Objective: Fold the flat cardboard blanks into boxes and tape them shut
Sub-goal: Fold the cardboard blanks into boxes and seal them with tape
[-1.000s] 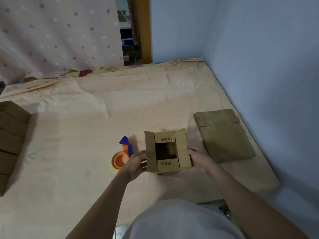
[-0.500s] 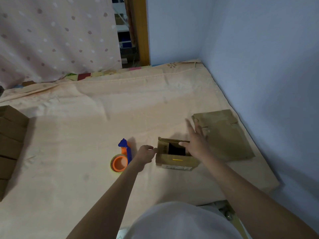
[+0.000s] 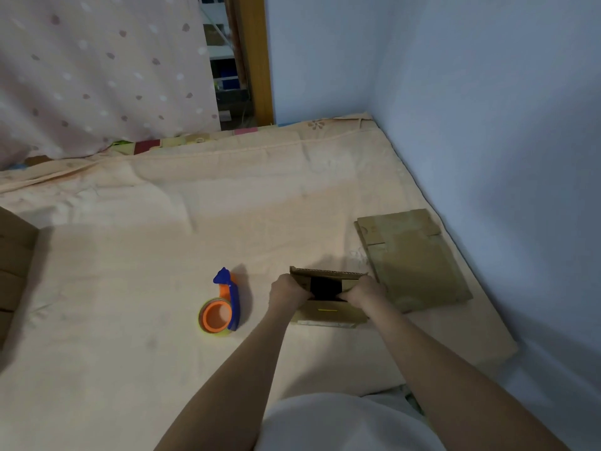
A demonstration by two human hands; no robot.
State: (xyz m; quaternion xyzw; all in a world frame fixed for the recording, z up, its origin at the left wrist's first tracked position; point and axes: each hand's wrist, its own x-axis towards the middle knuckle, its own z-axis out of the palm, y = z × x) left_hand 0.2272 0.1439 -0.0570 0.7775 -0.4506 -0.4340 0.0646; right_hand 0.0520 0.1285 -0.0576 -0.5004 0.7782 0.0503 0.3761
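A small brown cardboard box [image 3: 328,315] stands on the peach bed sheet [image 3: 162,255] with its top open and a dark inside showing. My left hand [image 3: 286,292] grips the box's left top flap. At the right top flap my right hand [image 3: 364,292] holds on, fingers curled over the edge. The far flap stands up behind both hands. A tape dispenser [image 3: 221,307], orange and blue with a roll of clear tape, lies just left of the box. Several flat cardboard blanks [image 3: 413,258] lie stacked to the right, near the wall.
A pile of brown cardboard boxes [image 3: 13,271] sits at the left edge. The blue wall [image 3: 487,125] runs close along the right of the bed. A dotted curtain [image 3: 97,70] hangs at the back left.
The box went from held up with its open flaps facing me to standing on the sheet. My right hand came back from the flat blanks, and both hands now grip the top side flaps.
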